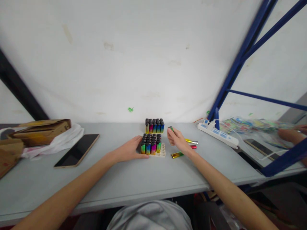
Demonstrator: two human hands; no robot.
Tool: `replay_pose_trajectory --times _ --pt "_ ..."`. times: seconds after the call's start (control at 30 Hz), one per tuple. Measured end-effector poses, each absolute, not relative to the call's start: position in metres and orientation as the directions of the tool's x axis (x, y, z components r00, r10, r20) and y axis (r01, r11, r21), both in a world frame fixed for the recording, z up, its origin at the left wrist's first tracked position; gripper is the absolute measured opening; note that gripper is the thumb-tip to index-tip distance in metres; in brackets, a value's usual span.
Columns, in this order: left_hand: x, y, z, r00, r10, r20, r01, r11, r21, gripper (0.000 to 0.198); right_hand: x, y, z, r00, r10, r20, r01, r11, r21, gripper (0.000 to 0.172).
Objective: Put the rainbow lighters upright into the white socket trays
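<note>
My left hand [129, 149] grips the left side of a white tray [163, 151], the thumb along its front edge. Black-topped lighters [151, 144] in shiny rainbow colours stand upright in it, and the holes along its right side show bare. Closed around a greenish lighter [171, 128], my right hand [176, 138] is above the table, right of the tray. Beside and under my right wrist lie a gold-green lighter [177, 155], a red one [193, 147] and a yellow one with a silvery end [191, 141]. Behind the tray stands another block of lighters [154, 126].
A phone [78, 150] lies at left near cardboard boxes [45, 132] and a white plastic bag [74, 135]. A power strip [218, 134] with cables runs along the right, beside a blue metal frame [230, 73]. Another person's hand [291, 135] is at far right, near plastic packets [251, 127].
</note>
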State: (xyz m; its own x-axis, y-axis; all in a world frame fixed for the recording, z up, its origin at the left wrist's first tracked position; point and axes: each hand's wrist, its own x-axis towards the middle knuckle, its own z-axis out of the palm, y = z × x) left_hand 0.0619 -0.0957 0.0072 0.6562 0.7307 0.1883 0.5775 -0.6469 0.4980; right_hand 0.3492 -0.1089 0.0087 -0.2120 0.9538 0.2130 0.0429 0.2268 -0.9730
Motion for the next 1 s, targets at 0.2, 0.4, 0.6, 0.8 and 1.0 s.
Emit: replay_pose_trajectory --times 0.2,0.4,0.6,0.8,1.0 --pt "0.063 -0.096 0.007 0.647 0.741 0.179 0.594 -0.637 0.49 0.077 0.346 -0.109 0.001 -0.027 0.934 0.356 0.375 0.34 -0.862 0.059" --pt "0.063 -0.097 0.008 0.642 0.744 0.184 0.594 -0.635 0.493 0.077 0.344 -0.108 -0.003 0.028 0.927 0.375 0.488 0.314 -0.814 0.049" --pt "0.063 -0.097 0.01 0.641 0.738 0.211 0.579 -0.645 0.499 0.076 0.351 -0.119 0.012 -0.161 0.901 0.403 0.45 0.431 -0.782 0.045" --pt "0.062 -0.096 0.009 0.663 0.724 0.192 0.568 -0.653 0.501 0.079 0.361 -0.135 0.03 -0.412 0.768 0.491 0.577 0.637 -0.512 0.044" --pt "0.062 -0.096 0.007 0.658 0.73 0.183 0.581 -0.647 0.493 0.08 0.361 -0.144 0.033 -0.506 0.767 0.394 0.568 0.64 -0.518 0.048"
